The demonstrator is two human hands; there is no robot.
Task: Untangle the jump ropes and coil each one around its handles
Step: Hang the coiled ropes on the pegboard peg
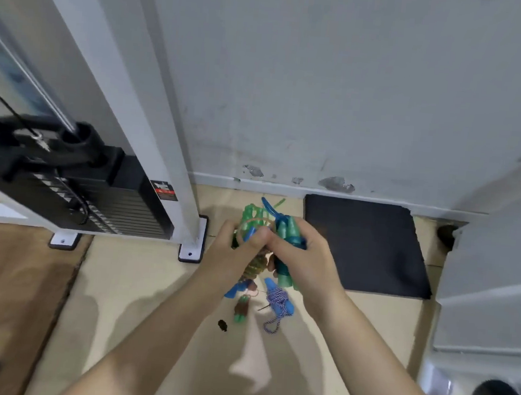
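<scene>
I see a green jump rope bunched in loops and held up in front of me, above the tan floor, with its teal handles side by side. My right hand has its fingers curled tight around those handles, and blue cord pokes out above them. My left hand touches the right, fingers pinched on the green loops. Below, on the floor, lie a blue-and-white braided rope wound on blue handles and a small green-handled bundle. A black mat sits to the right by the wall, and a weight machine stands left.
</scene>
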